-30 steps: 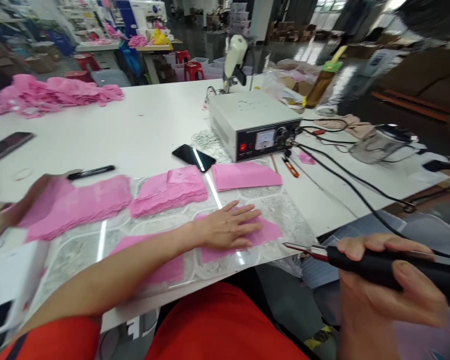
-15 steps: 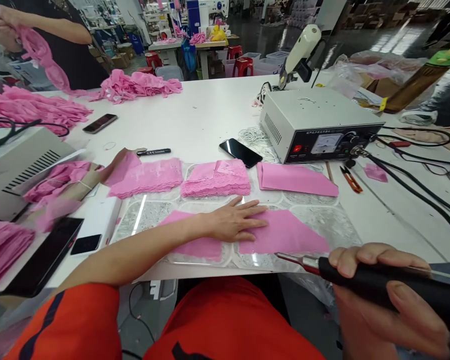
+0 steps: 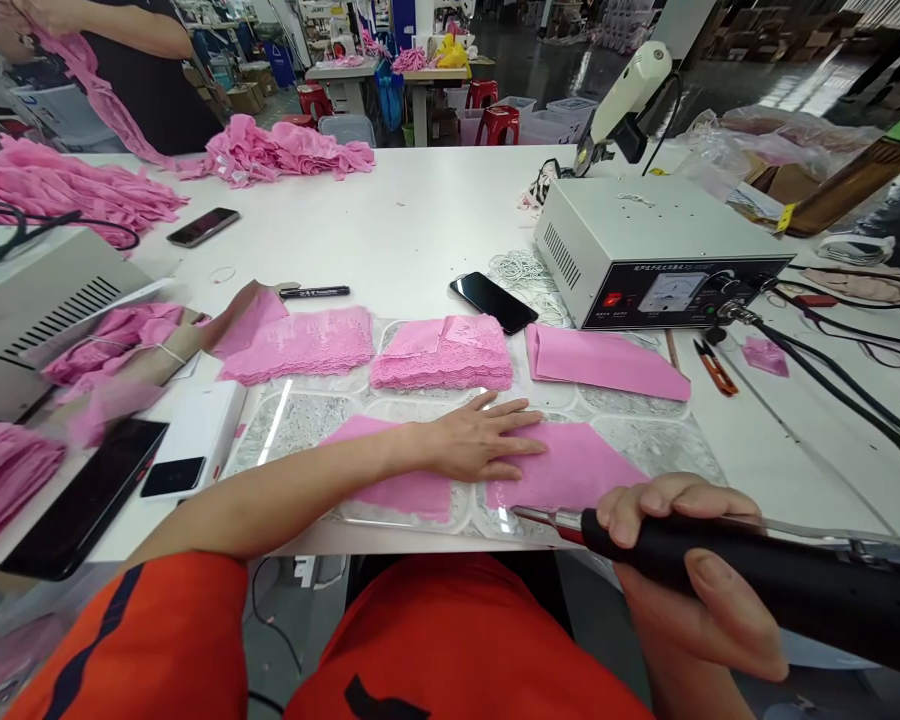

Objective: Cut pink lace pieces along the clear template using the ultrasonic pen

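My left hand (image 3: 487,440) lies flat with its fingers spread, its fingertips on the left part of a pink fabric piece (image 3: 570,465). Another pink piece (image 3: 405,492) lies partly under my wrist and forearm. My right hand (image 3: 690,560) is wrapped round a black-handled tool (image 3: 660,545), whose thin metal tip is at the lower left edge of the right-hand fabric piece. Behind my left hand sit a lacy pink stack (image 3: 442,355), a second pink stack (image 3: 322,345) and a folded pink piece (image 3: 607,362). A clear patterned mat (image 3: 300,430) lies beneath them.
A grey control box (image 3: 660,250) with cables stands at the right, orange-handled snips (image 3: 715,367) beside it. A phone (image 3: 493,302) and a marker (image 3: 315,292) lie behind the stacks. Another box (image 3: 52,310) is at left. A person (image 3: 146,85) handles pink fabric at the back left.
My right hand has moved left with the tool, and its tip has shifted left along the fabric's near edge. My left hand stays on the fabric. The view has shifted slightly.
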Action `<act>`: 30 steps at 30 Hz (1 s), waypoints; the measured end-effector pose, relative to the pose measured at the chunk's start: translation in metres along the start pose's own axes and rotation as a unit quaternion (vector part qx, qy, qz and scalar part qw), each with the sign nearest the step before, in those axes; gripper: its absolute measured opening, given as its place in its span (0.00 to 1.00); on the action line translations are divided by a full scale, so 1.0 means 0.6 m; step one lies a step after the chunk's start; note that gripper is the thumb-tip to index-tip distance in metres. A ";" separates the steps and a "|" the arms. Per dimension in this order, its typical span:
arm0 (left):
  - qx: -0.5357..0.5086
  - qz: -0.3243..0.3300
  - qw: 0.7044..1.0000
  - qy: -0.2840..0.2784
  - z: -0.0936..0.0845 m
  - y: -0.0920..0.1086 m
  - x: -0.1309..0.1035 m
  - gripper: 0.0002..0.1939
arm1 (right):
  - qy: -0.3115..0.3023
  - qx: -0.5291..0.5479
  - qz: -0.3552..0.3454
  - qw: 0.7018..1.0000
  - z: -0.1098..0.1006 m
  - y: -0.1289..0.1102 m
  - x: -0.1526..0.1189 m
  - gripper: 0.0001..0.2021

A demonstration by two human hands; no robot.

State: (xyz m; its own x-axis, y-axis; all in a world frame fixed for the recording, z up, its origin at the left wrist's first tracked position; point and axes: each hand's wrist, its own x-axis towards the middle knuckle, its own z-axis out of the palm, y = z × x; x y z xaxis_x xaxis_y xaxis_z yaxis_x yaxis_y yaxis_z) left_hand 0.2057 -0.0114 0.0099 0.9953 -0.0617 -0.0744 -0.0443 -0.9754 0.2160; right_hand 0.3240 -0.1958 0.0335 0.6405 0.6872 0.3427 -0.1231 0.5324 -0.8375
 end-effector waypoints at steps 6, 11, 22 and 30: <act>-0.002 -0.001 1.000 0.006 0.002 0.000 0.000 0.25 | -0.028 -0.002 0.007 1.000 0.009 0.006 -0.001 0.08; -0.009 0.003 1.000 0.021 0.007 -0.002 -0.001 0.24 | -0.040 0.008 0.008 0.999 0.014 0.012 -0.003 0.07; -0.004 0.001 1.000 0.024 0.007 -0.002 -0.001 0.24 | -0.066 0.033 0.002 0.997 0.019 0.019 -0.005 0.08; 0.001 0.005 0.999 0.034 0.011 -0.004 -0.003 0.24 | -0.075 0.027 0.000 0.997 0.025 0.021 -0.005 0.07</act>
State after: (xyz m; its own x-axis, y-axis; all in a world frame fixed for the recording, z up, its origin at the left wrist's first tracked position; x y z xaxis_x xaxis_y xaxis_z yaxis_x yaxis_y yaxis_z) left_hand 0.2038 -0.0102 0.0029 0.9983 -0.0574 -0.0051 -0.0550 -0.9753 0.2138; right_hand 0.3090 -0.1839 0.0283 0.5201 0.7518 0.4053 -0.1666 0.5547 -0.8152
